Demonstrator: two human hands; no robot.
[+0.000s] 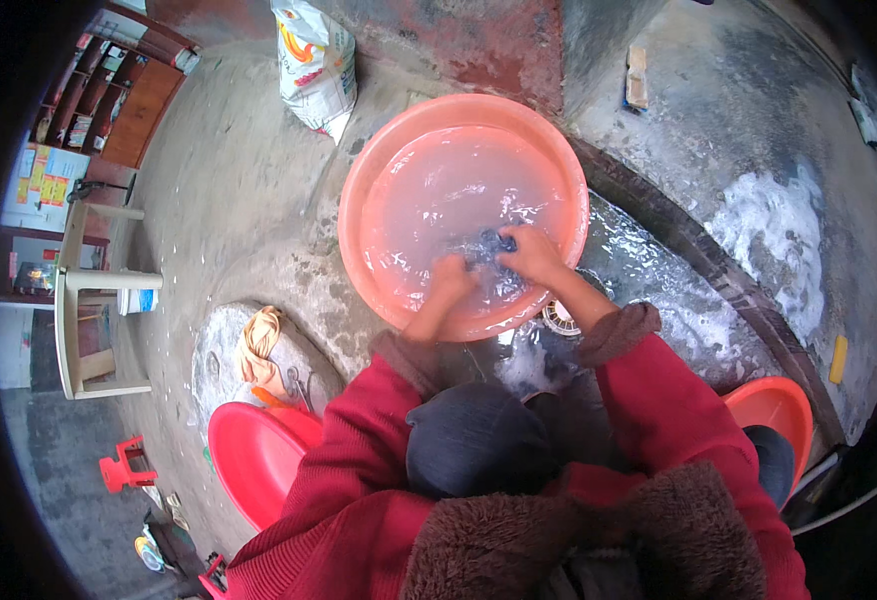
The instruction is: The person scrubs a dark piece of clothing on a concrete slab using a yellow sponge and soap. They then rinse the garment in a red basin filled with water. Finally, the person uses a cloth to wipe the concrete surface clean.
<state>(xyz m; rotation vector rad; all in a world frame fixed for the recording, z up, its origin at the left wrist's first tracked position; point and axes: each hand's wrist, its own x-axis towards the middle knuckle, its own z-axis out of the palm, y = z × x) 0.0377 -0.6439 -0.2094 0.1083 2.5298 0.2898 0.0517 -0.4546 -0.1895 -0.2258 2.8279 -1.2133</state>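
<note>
A large orange plastic basin (356,217) of cloudy water stands before me. Low in it, towards me, lies a dark wet cloth (495,244), partly under water. My right hand (534,255) grips the cloth between thumb and fingers near the basin's right side. To its left, my left hand (451,281) is curled at the water's surface beside the cloth; its fingers are partly hidden, and whether it holds any cloth cannot be told.
A red basin (251,465) stands at the lower left by a stone (221,352) bearing a tan cloth (260,345) and scissors (301,386). Another orange basin (780,397) is at the right, past a raised concrete edge (716,259). A white sack (318,75) stands behind. A round drain cover (558,319) touches the basin's near side.
</note>
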